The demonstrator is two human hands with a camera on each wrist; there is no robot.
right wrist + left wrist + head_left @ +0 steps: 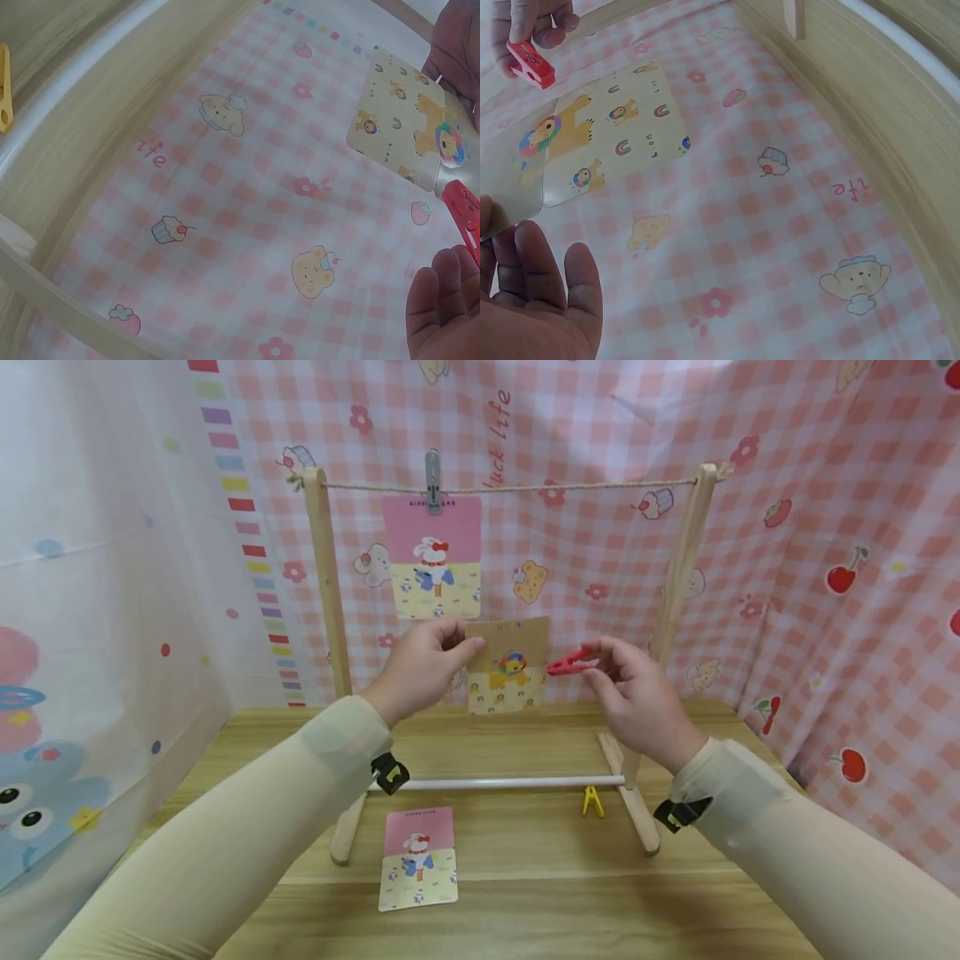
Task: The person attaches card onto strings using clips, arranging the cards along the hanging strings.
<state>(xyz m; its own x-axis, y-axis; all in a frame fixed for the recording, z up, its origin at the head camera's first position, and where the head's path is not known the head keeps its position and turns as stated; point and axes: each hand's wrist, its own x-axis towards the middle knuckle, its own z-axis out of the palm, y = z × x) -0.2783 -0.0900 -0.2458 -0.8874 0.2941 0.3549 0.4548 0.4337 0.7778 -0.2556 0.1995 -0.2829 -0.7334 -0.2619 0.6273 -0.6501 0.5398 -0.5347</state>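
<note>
My left hand (427, 664) pinches the upper left corner of a brown and cream card (507, 668) with a lion picture, held up below the rope (570, 487). To the card's right, my right hand (645, 697) pinches a red clothespin (570, 662) between thumb and fingers, its tip pointing left near the card's edge. The left wrist view shows the lion card (592, 139) with the red clothespin (532, 66) beside it. A pink and yellow card (433, 560) with a white dog-like figure hangs from the rope by a grey clip (432, 482).
Wooden posts (327, 585) hold the rope at both ends, with a white bar (502, 783) low between them. On the table (540, 902) lie a second pink and yellow card (418, 860) and a yellow clothespin (592, 802). Behind hangs a checked pink cloth (615, 568).
</note>
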